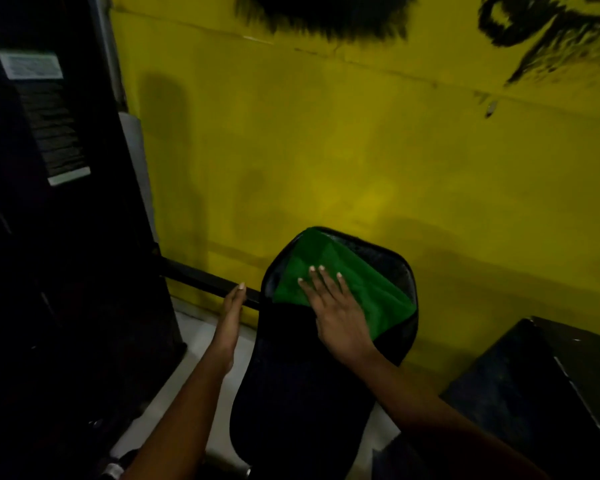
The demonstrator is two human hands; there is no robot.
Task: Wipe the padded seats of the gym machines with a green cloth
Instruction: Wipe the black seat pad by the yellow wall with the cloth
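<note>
Green cloth [347, 285] lies spread over the far end of the black padded seat [291, 393], covering most of its rounded top and reaching to its right edge. On the cloth's near left part rests the right hand [336, 317], palm down, fingers [321, 282] straight and slightly fanned, pressing flat onto the fabric rather than gripping it; its forearm runs back from the seat toward the lower right corner. Just left of the seat, the left hand [231, 317] is held edge-on with fingers extended and together, empty, its fingertips at the dark metal bar [201, 280] that runs out from the seat's left side; whether they touch the bar I cannot tell. Behind the seat stands a yellow wall [326, 150] with black painted marks near its top. Left of the seat rises a dark machine frame [49, 202], and to the seat's right sits a dark box-like block [551, 393].
</note>
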